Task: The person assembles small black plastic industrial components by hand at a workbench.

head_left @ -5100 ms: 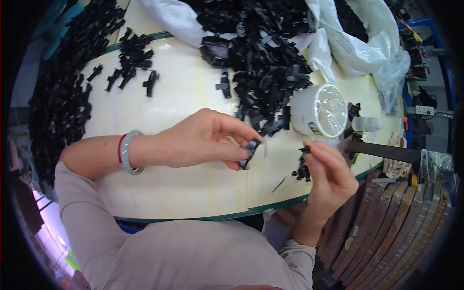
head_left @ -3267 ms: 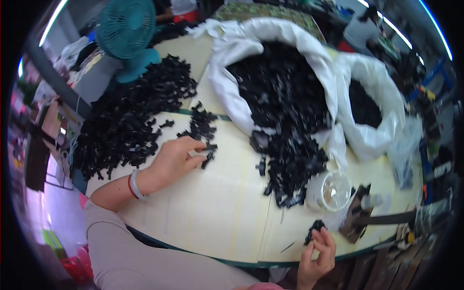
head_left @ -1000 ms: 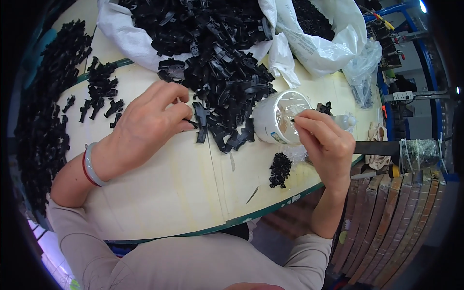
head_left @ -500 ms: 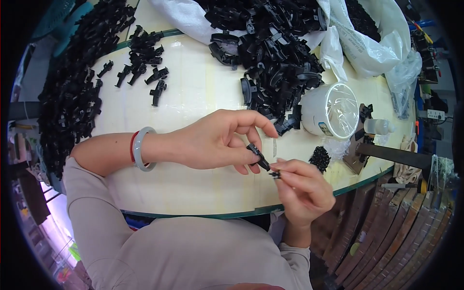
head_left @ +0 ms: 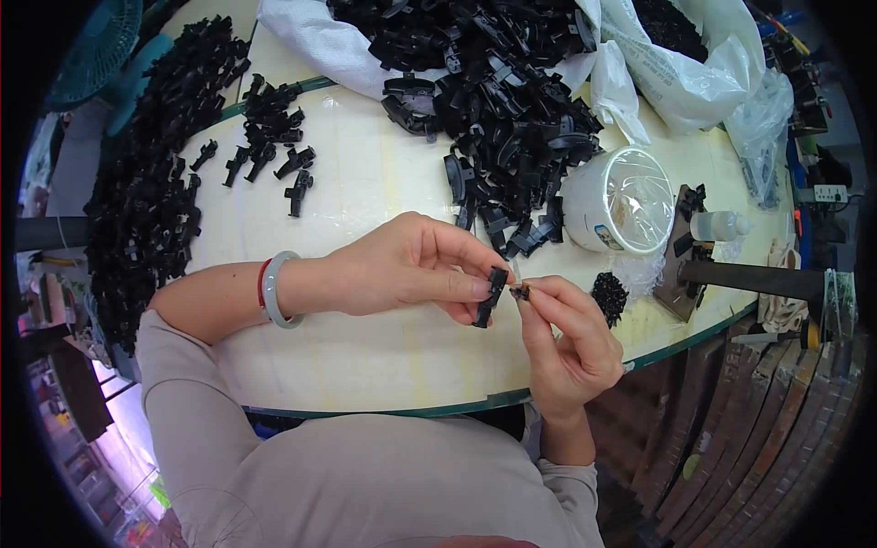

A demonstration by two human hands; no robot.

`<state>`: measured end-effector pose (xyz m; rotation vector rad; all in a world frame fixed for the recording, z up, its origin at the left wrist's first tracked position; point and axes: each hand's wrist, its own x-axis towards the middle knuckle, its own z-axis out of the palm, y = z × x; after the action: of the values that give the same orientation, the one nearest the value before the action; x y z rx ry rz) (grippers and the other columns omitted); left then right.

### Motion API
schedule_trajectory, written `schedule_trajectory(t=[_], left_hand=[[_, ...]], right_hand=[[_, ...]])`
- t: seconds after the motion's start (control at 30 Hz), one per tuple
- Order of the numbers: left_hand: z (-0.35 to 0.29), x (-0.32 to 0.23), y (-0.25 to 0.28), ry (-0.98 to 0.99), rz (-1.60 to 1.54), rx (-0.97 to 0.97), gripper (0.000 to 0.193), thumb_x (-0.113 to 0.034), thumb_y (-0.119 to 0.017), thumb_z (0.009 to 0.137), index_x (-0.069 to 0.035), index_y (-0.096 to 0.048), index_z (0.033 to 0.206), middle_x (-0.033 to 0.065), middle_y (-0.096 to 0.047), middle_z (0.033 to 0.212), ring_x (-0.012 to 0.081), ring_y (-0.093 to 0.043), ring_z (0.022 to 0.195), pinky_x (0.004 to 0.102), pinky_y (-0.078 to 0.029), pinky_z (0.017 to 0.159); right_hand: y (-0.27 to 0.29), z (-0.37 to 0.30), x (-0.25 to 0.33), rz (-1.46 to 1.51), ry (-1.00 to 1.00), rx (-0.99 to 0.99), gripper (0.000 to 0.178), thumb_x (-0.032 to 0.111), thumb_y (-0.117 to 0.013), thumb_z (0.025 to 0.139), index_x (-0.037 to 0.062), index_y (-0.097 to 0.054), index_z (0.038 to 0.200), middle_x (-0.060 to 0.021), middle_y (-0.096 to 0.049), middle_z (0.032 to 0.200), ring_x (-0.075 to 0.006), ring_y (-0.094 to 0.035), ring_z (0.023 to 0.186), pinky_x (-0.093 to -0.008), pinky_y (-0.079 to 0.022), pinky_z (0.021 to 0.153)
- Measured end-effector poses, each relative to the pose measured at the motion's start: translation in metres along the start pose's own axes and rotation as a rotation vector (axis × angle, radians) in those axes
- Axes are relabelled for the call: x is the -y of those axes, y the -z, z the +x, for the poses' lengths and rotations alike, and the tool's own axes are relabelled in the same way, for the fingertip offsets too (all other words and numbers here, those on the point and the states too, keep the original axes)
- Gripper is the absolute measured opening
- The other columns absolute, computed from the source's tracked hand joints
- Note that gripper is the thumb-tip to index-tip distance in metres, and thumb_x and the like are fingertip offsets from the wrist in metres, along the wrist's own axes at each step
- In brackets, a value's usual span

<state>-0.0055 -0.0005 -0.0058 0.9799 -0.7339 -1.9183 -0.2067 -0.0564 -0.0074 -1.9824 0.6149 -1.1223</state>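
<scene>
Over the near middle of the table, my left hand [head_left: 425, 269] is closed on a black plastic part [head_left: 491, 298], a narrow piece held nearly upright between thumb and fingers. Just to its right, my right hand [head_left: 575, 342] pinches a small black piece [head_left: 520, 292] between thumb and forefinger. The two pieces are close together, with a slight gap between them. A little heap of tiny black pieces [head_left: 608, 298] lies on the table beyond my right hand. Several finished-looking black parts [head_left: 297, 190] lie apart at the far left.
A large pile of black plastic parts [head_left: 512, 137] covers the far middle, and another pile [head_left: 137, 228] lines the left edge. A white tub [head_left: 585, 205] stands right of centre, near a small bottle [head_left: 717, 226] and a metal bar [head_left: 749, 278]. White sacks [head_left: 703, 91] lie behind.
My left hand has turned the black part from slanted to nearly upright. My right hand has risen slightly with its small piece, now beside the part's upper half.
</scene>
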Motion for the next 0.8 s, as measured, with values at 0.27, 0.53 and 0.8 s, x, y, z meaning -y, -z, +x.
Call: schedule_trajectory(t=[0.27, 0.53, 0.8], left_hand=[[0.0003, -0.0016, -0.0017, 0.001, 0.019, -0.011, 0.025, -0.007, -0.058, 0.092, 0.001, -0.061, 0.115, 0.0080, -0.067, 0.097, 0.0127, -0.065, 0.084, 0.0260, -0.055, 0.076], [0.0001, 0.0016, -0.0003, -0.009, 0.011, -0.009, 0.024, -0.006, -0.058, 0.092, 0.002, -0.062, 0.114, 0.0092, -0.067, 0.095, 0.0134, -0.066, 0.083, 0.0257, -0.054, 0.073], [-0.0022, 0.0005, -0.0023, 0.018, 0.136, -0.035, 0.022, 0.000, -0.059, 0.089, 0.005, -0.063, 0.110, 0.0113, -0.068, 0.093, 0.0150, -0.066, 0.080, 0.0260, -0.055, 0.071]], right_hand=[[-0.0022, -0.0004, -0.0010, 0.011, -0.021, 0.021, 0.024, -0.012, -0.071, 0.071, -0.0062, -0.066, 0.094, -0.0186, -0.068, 0.091, -0.0225, -0.068, 0.078, -0.0269, -0.055, 0.067], [-0.0022, 0.0005, -0.0014, -0.050, 0.078, 0.077, 0.027, -0.013, -0.071, 0.070, -0.0067, -0.066, 0.097, -0.0193, -0.067, 0.092, -0.0247, -0.067, 0.078, -0.0279, -0.055, 0.066], [-0.0010, -0.0023, -0.0031, -0.117, 0.175, 0.123, 0.030, -0.011, -0.070, 0.069, -0.0071, -0.066, 0.098, -0.0175, -0.064, 0.099, -0.0261, -0.067, 0.081, -0.0299, -0.056, 0.067]])
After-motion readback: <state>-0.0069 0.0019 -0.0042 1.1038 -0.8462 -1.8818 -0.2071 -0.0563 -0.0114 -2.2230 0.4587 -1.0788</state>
